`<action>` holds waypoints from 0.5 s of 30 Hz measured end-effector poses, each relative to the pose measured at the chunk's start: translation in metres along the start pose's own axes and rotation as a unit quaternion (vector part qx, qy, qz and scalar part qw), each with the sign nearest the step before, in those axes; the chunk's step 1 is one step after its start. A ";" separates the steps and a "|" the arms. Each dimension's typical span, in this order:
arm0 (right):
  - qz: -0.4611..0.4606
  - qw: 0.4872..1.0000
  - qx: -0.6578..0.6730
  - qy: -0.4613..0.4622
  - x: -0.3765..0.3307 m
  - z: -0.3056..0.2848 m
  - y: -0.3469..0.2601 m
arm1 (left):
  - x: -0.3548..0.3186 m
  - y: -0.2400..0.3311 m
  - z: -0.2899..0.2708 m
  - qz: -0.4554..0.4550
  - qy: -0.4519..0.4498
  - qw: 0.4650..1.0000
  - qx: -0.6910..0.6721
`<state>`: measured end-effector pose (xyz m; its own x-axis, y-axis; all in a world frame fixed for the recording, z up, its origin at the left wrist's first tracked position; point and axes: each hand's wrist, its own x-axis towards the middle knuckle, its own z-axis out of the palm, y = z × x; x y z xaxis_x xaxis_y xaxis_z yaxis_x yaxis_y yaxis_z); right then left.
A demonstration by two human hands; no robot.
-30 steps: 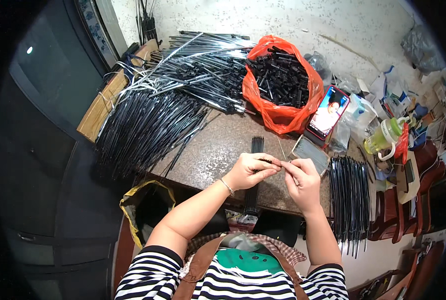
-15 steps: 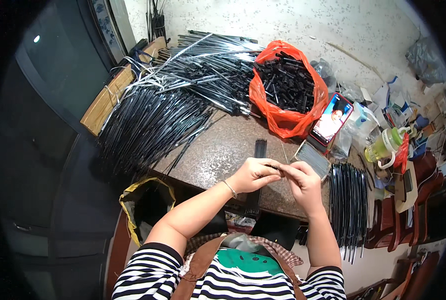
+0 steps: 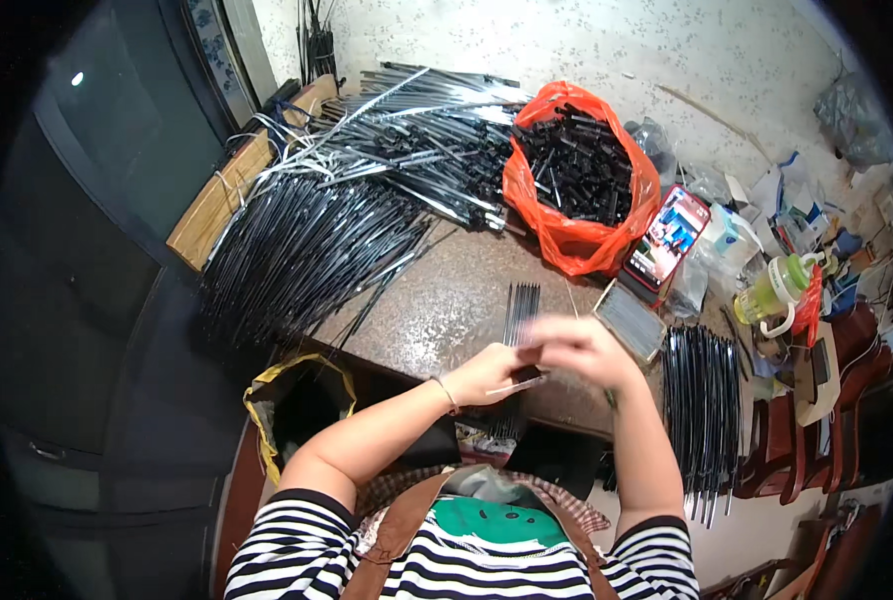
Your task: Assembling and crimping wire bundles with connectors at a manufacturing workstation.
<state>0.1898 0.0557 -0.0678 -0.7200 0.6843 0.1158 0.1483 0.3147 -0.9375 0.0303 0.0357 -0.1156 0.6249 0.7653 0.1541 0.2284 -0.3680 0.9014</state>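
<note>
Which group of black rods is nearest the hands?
The narrow middle bundle, partly hidden by the left hand; the left pile and right bundle lie farther off.

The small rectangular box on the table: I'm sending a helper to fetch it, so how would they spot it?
On the speckled brown table, find the big orange-red bag of black parts. Just below it in the picture, between the phone and the right hand, lies the box. Its pale rim and grey inside set it apart from the glossy black rods beside it.
</note>
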 end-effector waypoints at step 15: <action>0.074 0.879 -0.471 0.021 0.007 0.039 0.055 | -0.038 -0.013 0.015 0.466 -0.162 0.826 0.273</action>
<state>0.1665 0.0516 -0.1315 -0.6222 0.7814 0.0468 0.7484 0.6113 -0.2572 0.0146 0.0034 -0.1397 0.8656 -0.1346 0.4823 -0.2183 -0.9683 0.1216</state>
